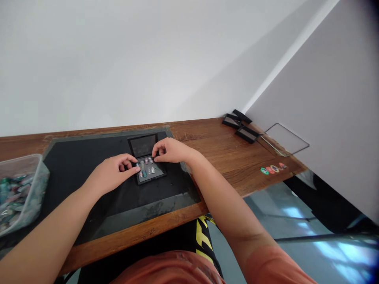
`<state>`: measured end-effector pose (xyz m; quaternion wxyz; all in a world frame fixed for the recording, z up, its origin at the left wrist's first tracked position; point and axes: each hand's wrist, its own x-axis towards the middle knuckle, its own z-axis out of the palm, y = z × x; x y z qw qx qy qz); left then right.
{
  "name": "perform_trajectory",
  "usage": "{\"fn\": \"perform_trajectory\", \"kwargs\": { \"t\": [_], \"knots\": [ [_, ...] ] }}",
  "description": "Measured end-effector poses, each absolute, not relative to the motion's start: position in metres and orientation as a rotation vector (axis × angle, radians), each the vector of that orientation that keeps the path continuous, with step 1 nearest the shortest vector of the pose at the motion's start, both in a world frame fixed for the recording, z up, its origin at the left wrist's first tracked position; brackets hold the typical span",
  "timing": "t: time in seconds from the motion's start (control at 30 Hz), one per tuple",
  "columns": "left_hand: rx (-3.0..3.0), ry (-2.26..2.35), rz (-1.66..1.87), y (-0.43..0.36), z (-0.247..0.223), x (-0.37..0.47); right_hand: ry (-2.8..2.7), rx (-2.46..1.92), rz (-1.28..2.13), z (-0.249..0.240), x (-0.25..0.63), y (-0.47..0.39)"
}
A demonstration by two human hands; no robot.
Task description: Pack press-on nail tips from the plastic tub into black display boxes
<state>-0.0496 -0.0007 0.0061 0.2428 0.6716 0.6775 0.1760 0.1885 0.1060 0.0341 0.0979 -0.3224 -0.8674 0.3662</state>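
A small black hinged case [160,173] lies with its lid [144,146] raised on the dark mat. Several small shiny pieces that look like press-on nails [144,173] sit in rows inside it, in teal, pink and clear tones. My left hand [115,169] grips the case's left edge, thumb over the pieces and fingers curled. At the upper right of the case, my right hand [168,150] is closed in a pinch, its fingertips by the top row. Whatever may be between those fingertips is too small to make out.
A clear plastic tub [37,185] full of similar pieces stands at the left. Several black cases [247,134] lie at the back right beside a wire frame [291,138]. Round colourful stickers [274,169] are near the wooden table's right edge. A wall rises behind.
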Motion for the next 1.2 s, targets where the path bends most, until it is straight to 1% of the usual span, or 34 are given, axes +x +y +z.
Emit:
{"fn": "perform_trajectory", "kwargs": {
  "t": [0.23, 0.4, 1.0, 1.2],
  "knots": [
    [1.846, 1.834, 0.508, 0.000, 0.005, -0.050, -2.522, -0.840, 1.156, 0.030, 0.192, 0.112],
    [1.859, 1.825, 0.504, 0.000, 0.003, -0.051, -2.536, -0.855, 1.171, 0.030, 0.194, 0.113],
    [1.840, 1.838, 0.499, 0.000, 0.006, -0.051, -2.527, -0.888, 1.117, 0.028, 0.190, 0.112],
    [1.849, 1.832, 0.495, 0.001, 0.005, -0.051, -2.513, -0.836, 1.086, 0.021, 0.187, 0.115]
  ]
}}
